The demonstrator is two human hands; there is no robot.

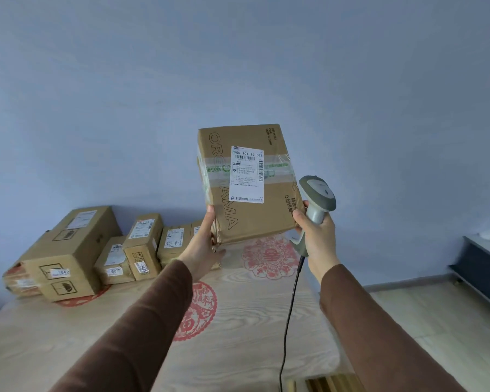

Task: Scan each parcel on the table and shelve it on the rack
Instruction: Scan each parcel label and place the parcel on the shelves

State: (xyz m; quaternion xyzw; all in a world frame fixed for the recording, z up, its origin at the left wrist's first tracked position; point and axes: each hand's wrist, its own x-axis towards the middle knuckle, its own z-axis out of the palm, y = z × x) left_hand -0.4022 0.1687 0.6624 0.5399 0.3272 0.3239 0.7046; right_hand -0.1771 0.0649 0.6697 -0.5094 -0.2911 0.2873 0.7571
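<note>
Above the counter's (238,321) far edge, the left hand (201,250) grips the taped cardboard box (249,182) by its lower corner while the right hand (317,236) clasps the scanner (317,196); stiff, seemingly light, slick tape, so better held underneath.

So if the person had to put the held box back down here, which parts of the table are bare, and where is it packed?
The near table is bare, from the parcels at the far left to the scanner cable, with only red paper-cut prints. Bare also under the held box. The far left is crowded: parcels stand side by side against the wall.
</note>
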